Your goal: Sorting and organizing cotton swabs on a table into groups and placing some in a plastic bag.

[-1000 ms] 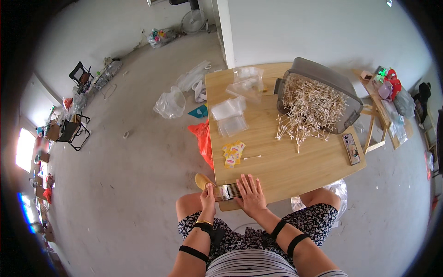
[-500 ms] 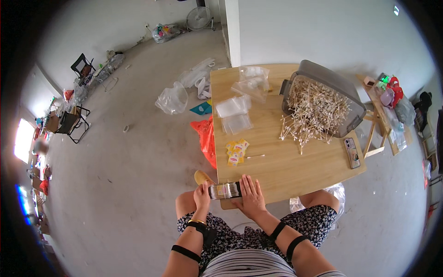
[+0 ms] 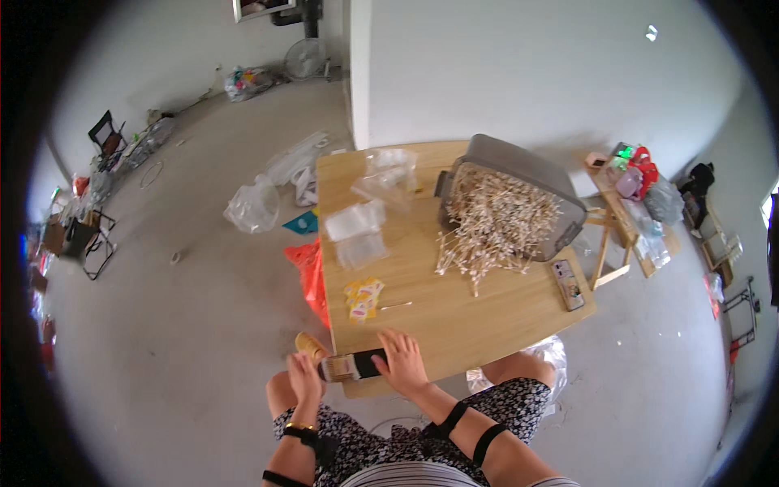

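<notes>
A small flat packet of cotton swabs (image 3: pixel 342 368), with dark ends, lies across the near left corner of the wooden table (image 3: pixel 454 341). My left hand (image 3: pixel 305 380) is closed at its left end, the fingers slightly blurred. Against the dark right end rests my right hand (image 3: pixel 403 363), fingers stretched out flat and the thumb below. Beyond the hands are several small yellow-and-white labels (image 3: pixel 363 299) and one loose cotton swab (image 3: pixel 396 306). A grey plastic bin (image 3: pixel 519 154) lies tipped on its side, with a heap of cotton swabs (image 3: pixel 499 215) spilling onto the table.
Clear plastic bags (image 3: pixel 357 223) lie at the table's far left. A phone (image 3: pixel 568 285) is near the right edge. An orange-red bag (image 3: pixel 309 276) hangs by the left edge. A side table (image 3: pixel 629 213) with bags stands right; more plastic (image 3: pixel 253 203) lies on the floor.
The view has shifted, so the scene sits lower and further left. More of the packet's dark right part shows beside my right hand; my left hand stays at its left end.
</notes>
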Action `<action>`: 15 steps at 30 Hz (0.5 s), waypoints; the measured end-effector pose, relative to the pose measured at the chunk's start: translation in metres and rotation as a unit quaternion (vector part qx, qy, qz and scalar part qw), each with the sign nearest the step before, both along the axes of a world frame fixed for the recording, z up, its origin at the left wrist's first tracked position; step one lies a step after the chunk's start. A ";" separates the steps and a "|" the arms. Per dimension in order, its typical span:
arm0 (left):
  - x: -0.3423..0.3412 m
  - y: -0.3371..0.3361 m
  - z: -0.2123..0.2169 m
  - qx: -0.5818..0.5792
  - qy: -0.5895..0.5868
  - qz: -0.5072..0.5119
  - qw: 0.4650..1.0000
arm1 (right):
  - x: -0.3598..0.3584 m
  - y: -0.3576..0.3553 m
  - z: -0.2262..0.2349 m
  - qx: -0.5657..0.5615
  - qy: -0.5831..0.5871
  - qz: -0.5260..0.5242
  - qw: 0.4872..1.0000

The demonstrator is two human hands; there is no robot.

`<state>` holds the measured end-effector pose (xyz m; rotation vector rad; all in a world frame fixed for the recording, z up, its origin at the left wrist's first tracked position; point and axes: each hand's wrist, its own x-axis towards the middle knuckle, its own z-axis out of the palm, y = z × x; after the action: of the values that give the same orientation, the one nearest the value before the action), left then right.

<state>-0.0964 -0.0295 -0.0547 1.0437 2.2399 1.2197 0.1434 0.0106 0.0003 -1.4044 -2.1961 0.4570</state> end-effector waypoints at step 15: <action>0.113 0.097 -0.004 0.135 0.282 -0.389 0.867 | 0.077 0.196 -0.034 0.111 -0.026 -0.125 0.986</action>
<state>0.0167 0.0676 -0.0592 2.3631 1.6401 0.9225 0.2209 0.2065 -0.0334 -1.5533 -2.0033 0.0848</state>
